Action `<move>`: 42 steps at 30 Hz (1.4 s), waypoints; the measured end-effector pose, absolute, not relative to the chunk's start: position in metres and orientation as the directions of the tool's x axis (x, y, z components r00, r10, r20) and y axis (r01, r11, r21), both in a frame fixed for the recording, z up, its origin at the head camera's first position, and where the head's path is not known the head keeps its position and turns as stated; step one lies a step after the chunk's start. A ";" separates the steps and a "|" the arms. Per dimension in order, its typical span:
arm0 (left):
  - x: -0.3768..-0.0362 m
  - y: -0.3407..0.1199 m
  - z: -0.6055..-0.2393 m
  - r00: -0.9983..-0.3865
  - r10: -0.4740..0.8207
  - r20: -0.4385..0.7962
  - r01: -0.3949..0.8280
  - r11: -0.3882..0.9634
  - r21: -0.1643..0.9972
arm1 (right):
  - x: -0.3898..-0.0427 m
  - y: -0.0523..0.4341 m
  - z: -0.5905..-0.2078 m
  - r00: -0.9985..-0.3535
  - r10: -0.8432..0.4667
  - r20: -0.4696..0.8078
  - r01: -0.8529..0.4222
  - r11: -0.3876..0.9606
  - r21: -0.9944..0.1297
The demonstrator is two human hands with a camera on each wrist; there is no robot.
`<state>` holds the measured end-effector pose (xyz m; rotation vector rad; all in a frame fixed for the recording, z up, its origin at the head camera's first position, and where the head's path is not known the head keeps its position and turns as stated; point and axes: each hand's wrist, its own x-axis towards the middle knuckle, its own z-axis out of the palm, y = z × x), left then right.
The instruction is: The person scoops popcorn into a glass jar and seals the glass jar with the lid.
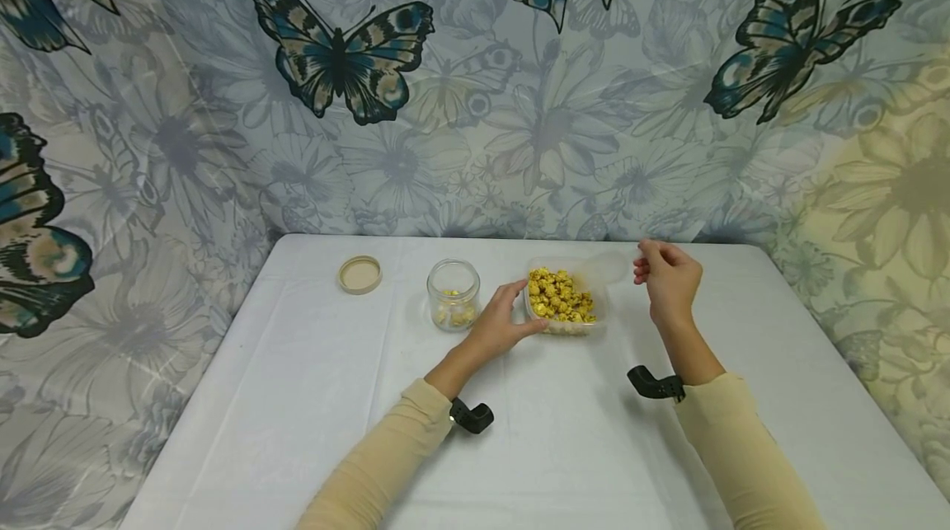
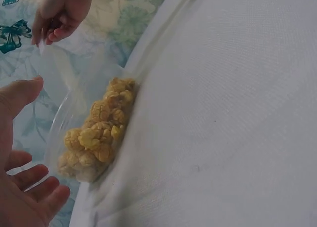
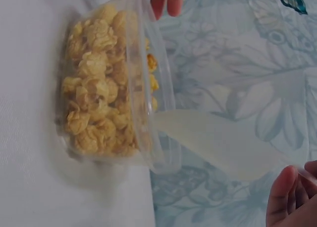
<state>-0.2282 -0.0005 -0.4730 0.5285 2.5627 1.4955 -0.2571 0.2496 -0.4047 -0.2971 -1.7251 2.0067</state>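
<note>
- Head view: the left hand (image 1: 499,322) is slack and unclenched, thumb and fingers spread beside the popcorn tub, between 8 and 9 o'clock from it; whether the fingertips touch its wall I cannot tell.
- The right hand (image 1: 671,279), between 2 and 3 o'clock from the tub, pinches the handle of a translucent scoop (image 3: 223,143).
- The scoop slants from those fingers toward the tub, its tip at the rim in the right wrist view.
- The clear plastic tub (image 1: 567,331) sits upright on the table, filled with yellow popcorn (image 1: 560,297).
- At 9 o'clock from the tub, past the left hand, a glass jar (image 1: 454,287) stands uncapped, some pale pieces at its bottom.
- Farther out, just past 9 o'clock from the jar, lies a round beige lid (image 1: 359,275).
- A white cloth (image 1: 297,398) covers the table; behind, toward 12 o'clock, hangs a butterfly-and-flower backdrop (image 1: 401,155).
</note>
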 end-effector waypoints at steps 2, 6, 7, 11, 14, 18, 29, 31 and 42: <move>-0.229 0.001 -0.475 -0.933 0.356 0.052 0.222 0.456 0.862 | -0.257 0.248 -0.405 -0.857 0.476 0.198 -0.230 -0.009 -0.973; -0.231 0.003 -0.480 -0.937 0.348 0.035 0.209 0.476 0.854 | -0.259 0.247 -0.410 -0.844 0.440 0.307 -0.261 0.163 -0.952; -0.232 0.003 -0.482 -0.937 0.347 0.032 0.207 0.479 0.853 | -0.259 0.247 -0.411 -0.841 0.427 0.332 -0.268 0.205 -0.941; -0.234 0.006 -0.485 -0.936 0.349 0.033 0.212 0.489 0.846 | -0.259 0.245 -0.415 -0.838 0.364 0.406 -0.275 0.362 -0.891; -0.236 0.008 -0.486 -0.936 0.350 0.035 0.219 0.500 0.838 | -0.260 0.246 -0.418 -0.858 0.331 0.391 -0.247 0.401 -0.882; -0.236 0.009 -0.488 -0.938 0.346 0.035 0.225 0.526 0.820 | -0.264 0.248 -0.422 -0.910 0.315 0.268 -0.162 0.323 -0.932; -0.237 0.010 -0.489 -0.940 0.337 0.057 0.249 0.561 0.790 | -0.277 0.260 -0.436 -0.976 0.199 -0.085 0.090 0.015 -0.996; -0.237 0.010 -0.488 -0.941 0.334 0.061 0.253 0.571 0.781 | -0.276 0.262 -0.437 -0.981 0.159 -0.112 0.116 0.013 -0.993; -0.237 0.011 -0.487 -0.945 0.321 0.066 0.249 0.573 0.781 | -0.262 0.256 -0.443 -0.960 0.120 -0.251 0.257 0.038 -0.966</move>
